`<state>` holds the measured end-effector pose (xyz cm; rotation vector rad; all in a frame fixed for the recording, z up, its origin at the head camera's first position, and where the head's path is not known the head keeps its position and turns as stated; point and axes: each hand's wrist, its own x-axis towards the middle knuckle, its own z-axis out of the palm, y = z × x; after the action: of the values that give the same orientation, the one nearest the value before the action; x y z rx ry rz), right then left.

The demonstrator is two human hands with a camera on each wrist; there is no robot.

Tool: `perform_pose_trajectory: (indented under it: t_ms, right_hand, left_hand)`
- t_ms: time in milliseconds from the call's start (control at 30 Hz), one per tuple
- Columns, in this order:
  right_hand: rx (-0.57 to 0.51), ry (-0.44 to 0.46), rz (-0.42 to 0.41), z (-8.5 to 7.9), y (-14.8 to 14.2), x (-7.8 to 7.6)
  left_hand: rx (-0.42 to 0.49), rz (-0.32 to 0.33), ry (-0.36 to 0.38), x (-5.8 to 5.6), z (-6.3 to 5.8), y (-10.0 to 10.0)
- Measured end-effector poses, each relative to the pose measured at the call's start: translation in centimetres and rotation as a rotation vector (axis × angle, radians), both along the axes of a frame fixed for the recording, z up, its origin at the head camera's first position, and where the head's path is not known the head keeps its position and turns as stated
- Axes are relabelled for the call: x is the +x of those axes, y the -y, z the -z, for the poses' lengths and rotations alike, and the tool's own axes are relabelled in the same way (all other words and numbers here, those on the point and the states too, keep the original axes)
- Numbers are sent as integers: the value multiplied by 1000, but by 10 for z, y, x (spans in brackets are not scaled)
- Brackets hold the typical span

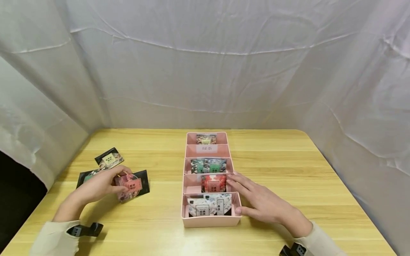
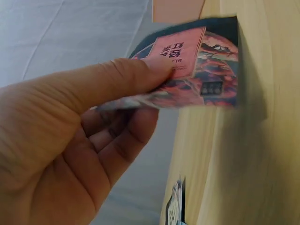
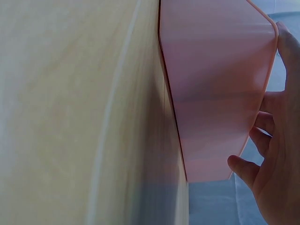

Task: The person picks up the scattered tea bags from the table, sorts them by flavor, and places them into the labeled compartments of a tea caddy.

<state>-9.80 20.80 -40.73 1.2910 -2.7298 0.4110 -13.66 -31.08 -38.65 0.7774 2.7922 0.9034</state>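
Note:
My left hand [image 1: 102, 185] pinches a tea sachet [image 1: 129, 186] with a pink label at the left of the table. In the left wrist view the thumb lies across the printed face of that sachet [image 2: 201, 70], tilted above the wood. Black packaging shows at its right edge in the head view. My right hand [image 1: 267, 204] touches the right side of a pink compartment box [image 1: 211, 223], its fingers extended along the rim. In the right wrist view the thumb of this hand [image 3: 276, 154] rests at the side wall of the box [image 3: 215, 93].
Beyond the left hand lies a black sachet with a yellow label [image 1: 109, 158]; a green-labelled sachet [image 1: 86, 176] is partly hidden by the hand. The box holds white sachets [image 1: 208, 206], a red one [image 1: 213, 184], green ones [image 1: 208, 166] and a yellow-labelled one [image 1: 206, 139]. One divider bears a white label [image 1: 206, 148].

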Motion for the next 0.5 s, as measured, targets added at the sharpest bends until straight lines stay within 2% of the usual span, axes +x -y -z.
perform_pose_trajectory:
  t_ms: [233, 333, 500]
  right_hand:
    - [-8, -5, -11, -1, 0, 0]
    - [-6, -8, -9, -1, 0, 0]
    - [0, -4, -5, 0, 0, -1]
  left_hand:
    - [-19, -23, -44, 5, -8, -12]
    - [32, -9, -31, 6, -10, -17]
    - [144, 23, -62, 7, -17, -28]
